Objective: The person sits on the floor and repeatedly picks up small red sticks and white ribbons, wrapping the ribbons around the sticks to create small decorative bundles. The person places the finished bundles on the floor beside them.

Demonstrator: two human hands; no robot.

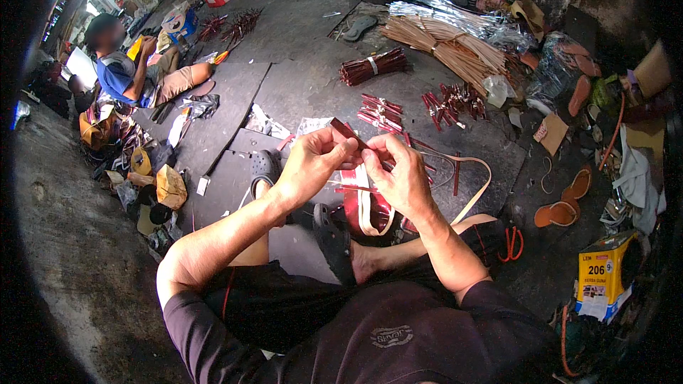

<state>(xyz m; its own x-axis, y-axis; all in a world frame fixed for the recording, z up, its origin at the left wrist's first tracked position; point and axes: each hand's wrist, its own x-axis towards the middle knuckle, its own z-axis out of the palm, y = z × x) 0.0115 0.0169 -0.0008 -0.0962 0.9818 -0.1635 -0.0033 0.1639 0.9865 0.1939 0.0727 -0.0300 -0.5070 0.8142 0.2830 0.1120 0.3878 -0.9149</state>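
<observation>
strip [344,129]: dark red, short and narrow, raised between the two hands above the lap, its far end pointing up and to the left.
left hand [318,160]: thumb and forefinger pinch the strip along its left side; the other fingers curl in behind.
right hand [395,174]: thumb and fingertips are drawn together at the strip's near right end; whether they grip it or only touch it, i cannot tell.
weight: very light, i would judge; a fingertip pinch should carry it.
stiffness: it keeps a straight line past the fingers, so probably springy rather than limp; it may well fold under pressure.
surface: a dull sheen suggests a smooth face that could slide a little under dry fingers.
fragility: likely tough along its length, with the edges and ends more apt to fray or crease.
best hold: flat faces between thumb and forefinger, close to the end being handled, the other hand steadying the far part.
lap side: red piece [381,213] near the feet, cream strap [472,203] curving off to the right.
far side: tied bundle [373,67] beyond the hands, small bundles [455,106] to its near right.
</observation>
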